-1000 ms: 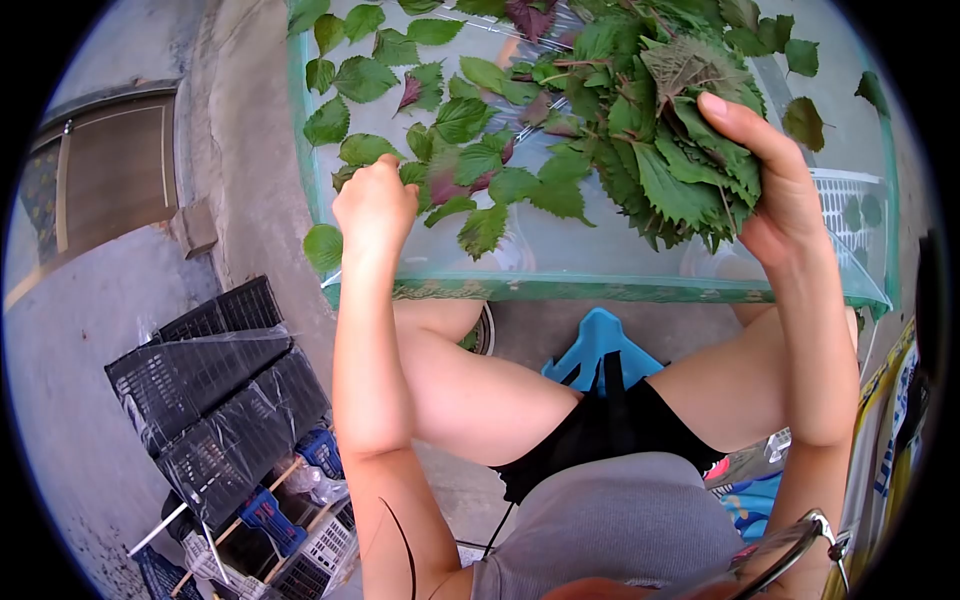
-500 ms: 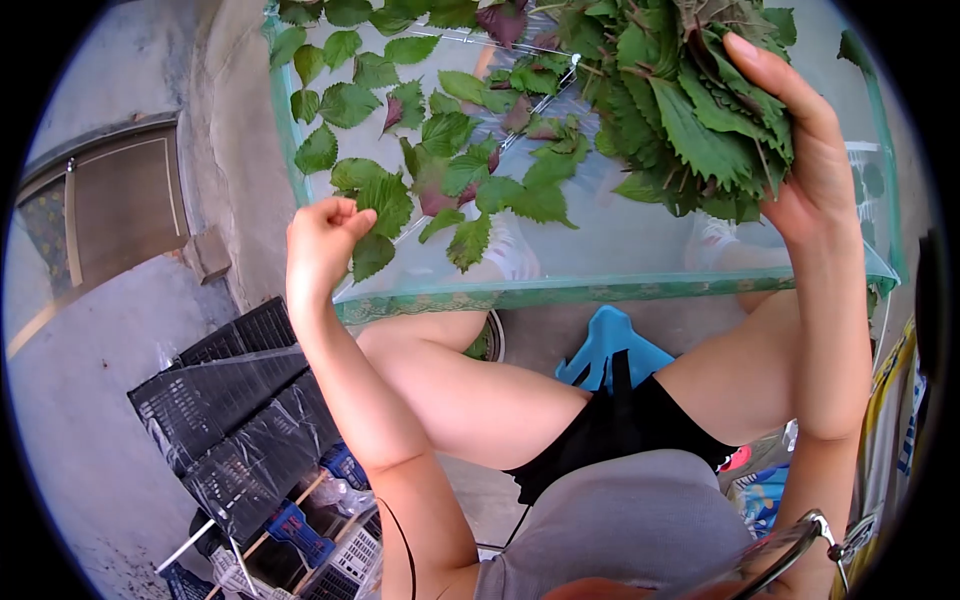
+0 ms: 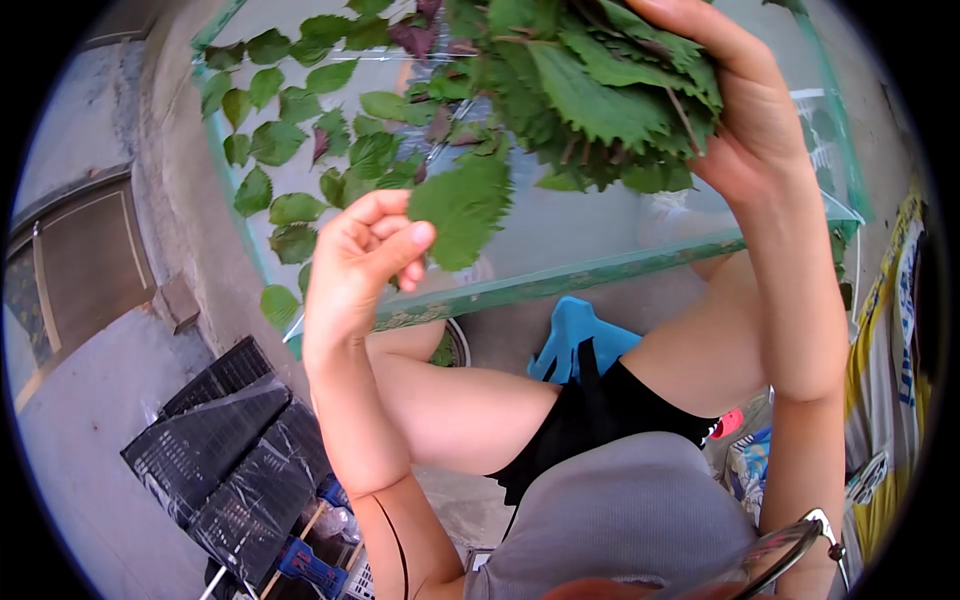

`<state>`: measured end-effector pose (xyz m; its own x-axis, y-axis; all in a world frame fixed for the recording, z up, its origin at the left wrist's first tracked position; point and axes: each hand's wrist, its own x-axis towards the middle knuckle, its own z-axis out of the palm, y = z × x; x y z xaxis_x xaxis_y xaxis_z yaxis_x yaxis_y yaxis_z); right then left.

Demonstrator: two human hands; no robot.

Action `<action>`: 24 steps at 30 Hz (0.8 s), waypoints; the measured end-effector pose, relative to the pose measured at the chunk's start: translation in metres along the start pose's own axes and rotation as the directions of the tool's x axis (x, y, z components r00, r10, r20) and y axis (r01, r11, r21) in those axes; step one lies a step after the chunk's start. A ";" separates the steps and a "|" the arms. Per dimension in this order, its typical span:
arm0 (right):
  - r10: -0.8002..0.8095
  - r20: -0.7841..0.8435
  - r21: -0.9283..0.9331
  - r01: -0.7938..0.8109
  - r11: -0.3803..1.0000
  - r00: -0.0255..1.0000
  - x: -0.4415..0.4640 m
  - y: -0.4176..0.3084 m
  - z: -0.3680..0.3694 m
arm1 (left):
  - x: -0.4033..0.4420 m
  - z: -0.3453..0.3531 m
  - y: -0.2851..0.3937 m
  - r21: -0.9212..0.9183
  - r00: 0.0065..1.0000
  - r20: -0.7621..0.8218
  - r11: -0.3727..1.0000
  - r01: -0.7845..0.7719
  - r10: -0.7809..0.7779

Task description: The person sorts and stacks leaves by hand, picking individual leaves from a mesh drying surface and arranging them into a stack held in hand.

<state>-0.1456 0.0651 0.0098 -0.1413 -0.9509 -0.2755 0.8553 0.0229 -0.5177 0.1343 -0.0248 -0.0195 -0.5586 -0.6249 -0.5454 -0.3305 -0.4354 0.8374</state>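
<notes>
My left hand pinches a single green perilla leaf with jagged edges, its stem end between thumb and fingers. This leaf is held up over the near part of the mesh surface. A thick bunch of perilla leaves, green with some purplish stems, is gripped in my right hand; the thumb lies across its top edge, and the bunch partly hides the fingers. Several loose leaves lie spread over the mesh on the left, some purple underneath.
Green lace trim edges the mesh above my knees. A blue plastic stool shows between my legs. Black crates wrapped in plastic stand at lower left. A yellow and white sack is on the right.
My left hand has moved right and lifted, now with a leaf in its fingers. The bunch stays in my right hand. The view has turned slightly.
</notes>
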 end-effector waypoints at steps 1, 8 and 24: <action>-0.007 0.023 -0.023 0.008 1.000 1.000 0.003 0.001 -0.004 | 0.005 0.021 0.000 0.045 1.000 -0.007 0.999 0.030 -0.030; 0.016 0.054 0.017 -0.017 1.000 0.998 0.002 0.000 0.000 | 0.021 0.070 -0.019 0.582 0.999 0.017 0.812 -0.044 0.042; -0.011 0.023 0.006 0.011 1.000 1.000 -0.006 -0.002 0.015 | 0.024 0.035 -0.005 0.859 0.914 -0.117 0.501 -0.104 0.390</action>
<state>-0.1390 0.0659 0.0241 -0.1393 -0.9580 -0.2508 0.8566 0.0105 -0.5159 0.0958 -0.0153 -0.0356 -0.5504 -0.8161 -0.1763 -0.7612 0.4037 0.5076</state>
